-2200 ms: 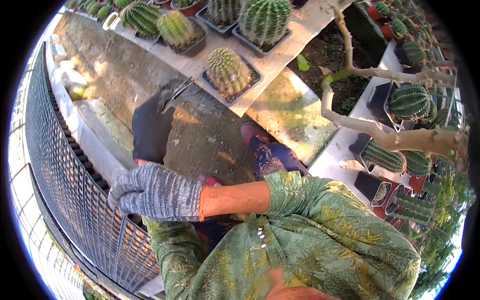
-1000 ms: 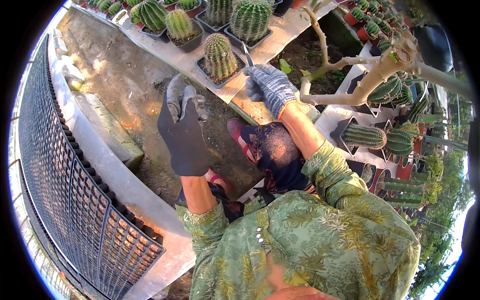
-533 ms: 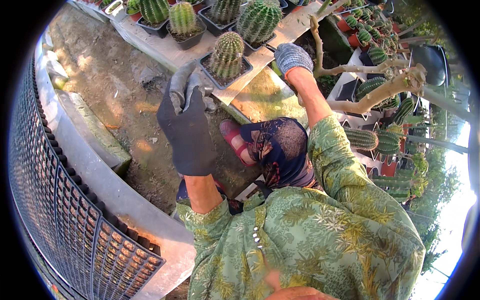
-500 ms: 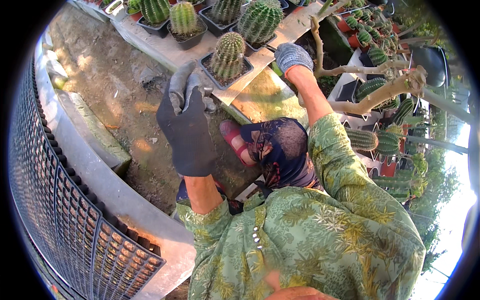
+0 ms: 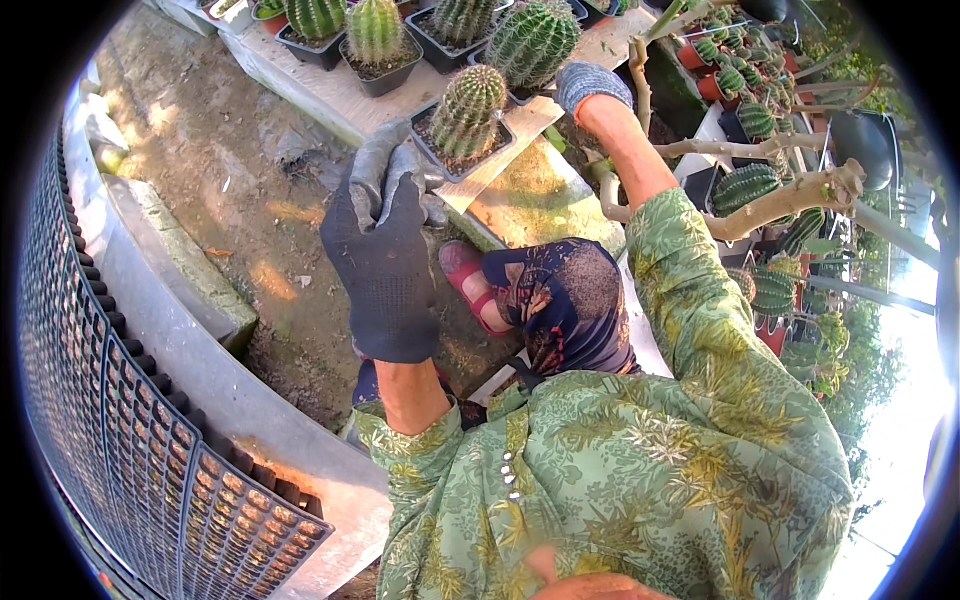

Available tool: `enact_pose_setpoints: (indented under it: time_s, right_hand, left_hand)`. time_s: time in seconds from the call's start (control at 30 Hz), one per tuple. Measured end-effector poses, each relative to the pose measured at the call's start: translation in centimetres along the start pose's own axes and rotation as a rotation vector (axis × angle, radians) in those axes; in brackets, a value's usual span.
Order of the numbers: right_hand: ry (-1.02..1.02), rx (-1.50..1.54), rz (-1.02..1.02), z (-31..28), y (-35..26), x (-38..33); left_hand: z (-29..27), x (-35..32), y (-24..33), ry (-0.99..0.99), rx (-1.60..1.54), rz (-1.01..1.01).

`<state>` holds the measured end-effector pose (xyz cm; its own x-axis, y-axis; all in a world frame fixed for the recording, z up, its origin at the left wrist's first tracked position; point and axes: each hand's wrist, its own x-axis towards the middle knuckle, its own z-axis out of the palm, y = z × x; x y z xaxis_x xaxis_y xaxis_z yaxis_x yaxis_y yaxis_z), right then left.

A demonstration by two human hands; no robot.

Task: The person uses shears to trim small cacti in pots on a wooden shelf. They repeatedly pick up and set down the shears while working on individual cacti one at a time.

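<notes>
in the head view, the dark-gloved left hand (image 5: 382, 245), fingers (image 5: 368, 170) curled narrow, is just beside the small cactus (image 5: 468, 110) in its black pot (image 5: 485, 163) on the bench (image 5: 532, 135); the grey-gloved right hand (image 5: 592, 86) is by the bigger cactus (image 5: 533, 42), fingers hidden. i can't tell whether either grips anything.

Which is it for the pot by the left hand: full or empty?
The pot is full: soil shows inside its rim around a cactus.

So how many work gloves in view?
2: a black-and-grey glove on the left hand, a grey knit glove on the right hand. No others visible.
</notes>
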<state>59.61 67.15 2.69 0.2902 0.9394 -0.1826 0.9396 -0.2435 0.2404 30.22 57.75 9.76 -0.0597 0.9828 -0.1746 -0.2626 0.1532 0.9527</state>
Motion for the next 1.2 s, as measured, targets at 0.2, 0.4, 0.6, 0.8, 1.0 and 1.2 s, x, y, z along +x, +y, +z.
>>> enact_pose_setpoints:
  time_s: [0.2,0.4,0.6,0.8,1.0,1.2]
  right_hand:
    - [0.03,0.023,0.012,0.2,0.2,0.0]
    - [0.057,0.015,0.037,0.7,0.2,0.0]
    - [0.031,0.144,0.059,-0.4,0.2,-0.9]
    - [0.18,0.598,0.126,0.3,0.8,-2.5]
    - [0.157,1.219,0.306,2.1,0.0,-3.5]
    - [0.203,1.032,0.215,1.7,0.3,-4.0]
  left_hand:
    - [-0.1,0.0,-0.2,-0.034,0.045,-0.006]
    - [0.0,-0.4,-0.2,-0.015,-0.004,-0.01]
    - [0.0,-0.7,-0.2,-0.016,0.013,0.01]
    - [0.2,-0.9,-0.4,-0.039,-0.007,0.01]
    - [0.4,-0.8,-0.6,-0.042,0.045,0.049]
    - [0.6,-0.9,-0.6,-0.037,-0.011,0.006]
